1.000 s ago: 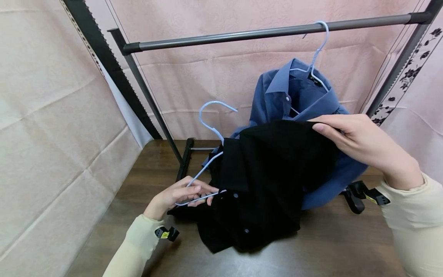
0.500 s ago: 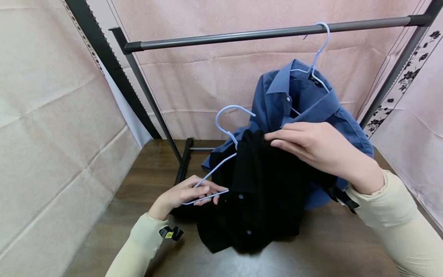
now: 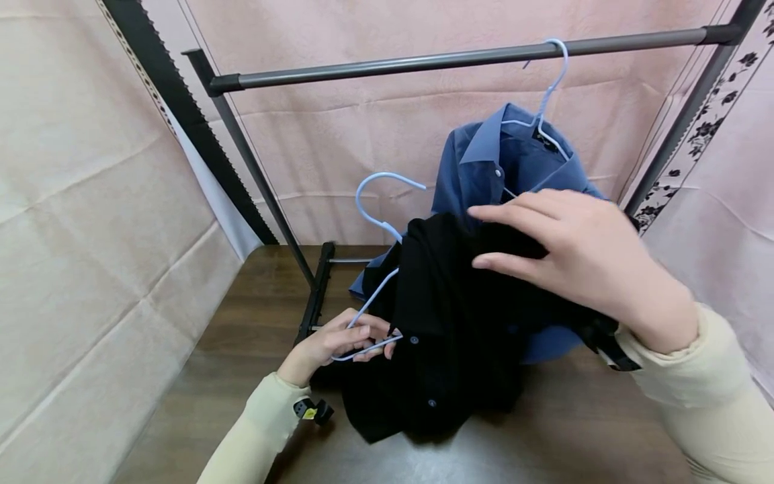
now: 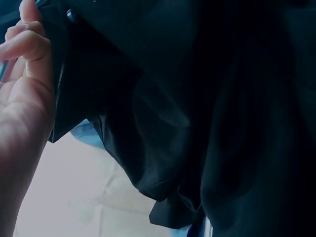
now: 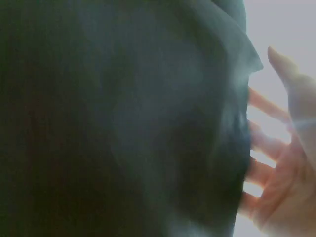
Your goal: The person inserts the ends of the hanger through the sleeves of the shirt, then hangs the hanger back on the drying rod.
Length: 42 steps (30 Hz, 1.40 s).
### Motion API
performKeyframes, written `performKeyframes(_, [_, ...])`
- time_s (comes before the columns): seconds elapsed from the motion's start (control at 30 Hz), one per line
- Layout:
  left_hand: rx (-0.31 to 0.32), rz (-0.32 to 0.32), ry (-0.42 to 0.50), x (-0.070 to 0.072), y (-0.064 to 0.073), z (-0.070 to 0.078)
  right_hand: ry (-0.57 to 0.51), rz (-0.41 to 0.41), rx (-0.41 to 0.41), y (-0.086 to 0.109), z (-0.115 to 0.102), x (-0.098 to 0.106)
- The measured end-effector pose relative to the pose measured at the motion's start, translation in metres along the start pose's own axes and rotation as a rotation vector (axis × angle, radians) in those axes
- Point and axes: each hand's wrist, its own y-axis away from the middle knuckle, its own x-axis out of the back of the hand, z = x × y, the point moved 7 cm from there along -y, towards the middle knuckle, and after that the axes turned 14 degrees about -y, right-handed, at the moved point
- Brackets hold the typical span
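Observation:
My left hand [image 3: 335, 344] holds the left arm of a light blue clothes hanger [image 3: 361, 205], whose hook points up and right. The hanger's right part is hidden inside a black button-up shirt [image 3: 438, 363], bunched beside it with its lower part over the table. In the left wrist view, dark folds of the shirt [image 4: 158, 98] fill most of the picture beside my bent fingers. My right hand [image 3: 580, 259] is over the upper right of the shirt, thumb and fingers spread apart. Seen from the right wrist, those fingers [image 5: 269, 140] are extended behind the cloth's edge, pinching nothing.
Behind the black shirt, a blue collared shirt [image 3: 474, 151] hangs on a second light blue hanger [image 3: 551, 87] from the grey rack rail [image 3: 387, 66]. The rack's left foot [image 3: 314, 296] stands on the brown wooden table [image 3: 205, 383]. Pale curtains [image 3: 314, 134] enclose the back and sides.
My right hand moved left along the black shirt, bunching its collar toward the hanger, then let go and spread its fingers. My left hand, still holding the hanger, shifted slightly right.

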Motion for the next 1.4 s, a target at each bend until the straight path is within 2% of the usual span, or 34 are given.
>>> performKeyframes(0.1, [0.006, 0.003, 0.009, 0.001, -0.001, 0.0, 0.049, -0.031, -0.112, 0.012, 0.021, 0.014])
performKeyframes(0.17, [0.005, 0.0, -0.002, 0.002, -0.001, 0.001, 0.054, -0.092, -0.219, 0.021, 0.039, 0.018])
performKeyframes(0.3, [-0.007, -0.005, -0.047, 0.004, 0.0, 0.005, 0.001, -0.245, -0.399, 0.039, 0.066, 0.008])
performKeyframes(0.4, [-0.001, -0.007, -0.08, 0.005, 0.001, 0.009, -0.053, -0.308, -0.454, 0.048, 0.073, -0.004])
performKeyframes(0.5, [0.026, -0.004, -0.121, 0.007, 0.0, 0.014, -0.085, -0.342, -0.462, 0.052, 0.072, -0.017])
performKeyframes(0.7, [0.127, -0.023, -0.179, 0.004, -0.008, 0.022, -0.153, -0.389, -0.466, 0.054, 0.065, -0.042])
performKeyframes(0.93, [0.203, -0.049, -0.209, -0.004, -0.019, 0.028, -0.329, -0.317, -0.48, 0.053, 0.058, -0.057])
performKeyframes(1.13, [0.287, -0.055, -0.247, -0.007, -0.025, 0.026, -0.374, -0.284, -0.432, 0.051, 0.053, -0.063])
performKeyframes(1.4, [0.348, -0.068, -0.365, -0.006, -0.027, 0.024, -0.423, -0.207, -0.292, 0.05, 0.049, -0.064])
